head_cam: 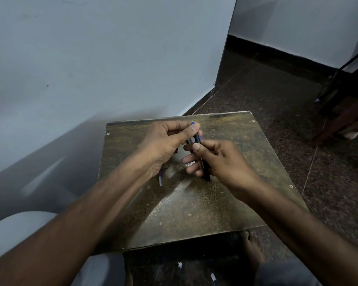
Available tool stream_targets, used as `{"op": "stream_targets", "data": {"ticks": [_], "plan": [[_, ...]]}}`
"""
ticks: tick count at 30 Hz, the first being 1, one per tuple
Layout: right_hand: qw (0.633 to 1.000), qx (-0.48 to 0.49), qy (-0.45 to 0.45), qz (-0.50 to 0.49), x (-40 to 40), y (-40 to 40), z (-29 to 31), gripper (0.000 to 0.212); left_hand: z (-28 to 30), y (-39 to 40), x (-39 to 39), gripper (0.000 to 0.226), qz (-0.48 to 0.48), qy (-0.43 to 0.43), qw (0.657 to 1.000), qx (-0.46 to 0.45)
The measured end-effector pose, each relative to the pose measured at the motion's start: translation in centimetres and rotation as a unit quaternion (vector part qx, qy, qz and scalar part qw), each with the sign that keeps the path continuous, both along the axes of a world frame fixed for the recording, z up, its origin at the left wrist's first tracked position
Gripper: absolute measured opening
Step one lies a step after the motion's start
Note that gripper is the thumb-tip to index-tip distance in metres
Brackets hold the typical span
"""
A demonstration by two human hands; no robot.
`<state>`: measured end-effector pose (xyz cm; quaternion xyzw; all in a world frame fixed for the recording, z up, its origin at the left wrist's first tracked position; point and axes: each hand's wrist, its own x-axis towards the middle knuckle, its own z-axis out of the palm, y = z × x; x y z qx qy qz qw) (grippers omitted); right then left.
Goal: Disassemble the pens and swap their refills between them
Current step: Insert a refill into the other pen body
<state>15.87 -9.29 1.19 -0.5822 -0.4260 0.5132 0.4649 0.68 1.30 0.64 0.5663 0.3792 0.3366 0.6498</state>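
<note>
A pale painted wall (91,58) fills the left, smooth and matt, meeting a dark speckled stone floor (277,100) along a black skirting band. Low at the left edge a grey rounded seat (19,230) shows, smooth-surfaced.

In the middle stands a small square table (194,203) with a worn, mottled brown top that shines in streaks; small round fasteners sit near its corners. Its left edge runs close along the wall, while the right and far edges have open floor beside them. Most of the near half of the top is bare.

On the table, just under the left wrist, lies a thin blue-and-white refill (160,179), partly hidden by the arm. A small dark piece (176,150) shows by the left palm; what it is cannot be told.

The left hand (165,141) is curled, its thumb and forefinger pinching the pointed end of a slim blue refill (193,131) held above the table, tip pointing away. Beside it, the right hand (219,159) is closed around a dark, straight pen barrel (204,164), thumb pressed on top, fingers wrapped beneath. The refill runs down into the barrel's upper end, so the two parts meet between the hands.

Below the table's near right corner a bare foot (253,248) rests on the floor. At the far right stands dark wooden furniture (343,112).
</note>
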Motion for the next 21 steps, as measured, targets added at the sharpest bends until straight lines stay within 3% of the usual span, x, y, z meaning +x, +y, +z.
{"op": "stream_targets", "data": {"ticks": [3,6,8,11,12,15,17,21], "plan": [[0.998,-0.007,0.045,0.033,0.3,0.2,0.2,0.026,0.4,0.2,-0.3,0.027,-0.014,-0.006,1.0,-0.005],[0.999,-0.018,0.036,0.023,1.1,0.5,0.4,0.027,1.0,0.7,-0.8,0.021,0.002,0.075,0.992,0.102],[1.0,-0.021,-0.02,-0.012,1.5,0.8,0.3,0.025,1.5,1.6,-1.6,0.017,0.021,0.204,0.951,0.232],[0.994,-0.021,-0.089,-0.061,1.6,1.1,-0.1,0.025,1.7,2.6,-2.9,0.022,0.048,0.392,0.839,0.374],[0.992,-0.02,-0.101,-0.072,1.7,1.2,-0.1,0.026,1.5,2.7,-3.1,0.025,0.051,0.423,0.817,0.389],[0.99,-0.016,-0.112,-0.084,1.9,1.1,0.0,0.026,1.1,2.0,-2.2,0.037,0.05,0.465,0.81,0.354],[0.99,-0.012,-0.117,-0.081,2.0,1.0,0.2,0.026,0.9,1.5,-1.4,0.045,0.041,0.504,0.787,0.353],[0.99,-0.007,-0.117,-0.074,2.0,0.9,0.3,0.027,0.6,1.4,-0.6,0.041,0.038,0.542,0.766,0.345]]}}
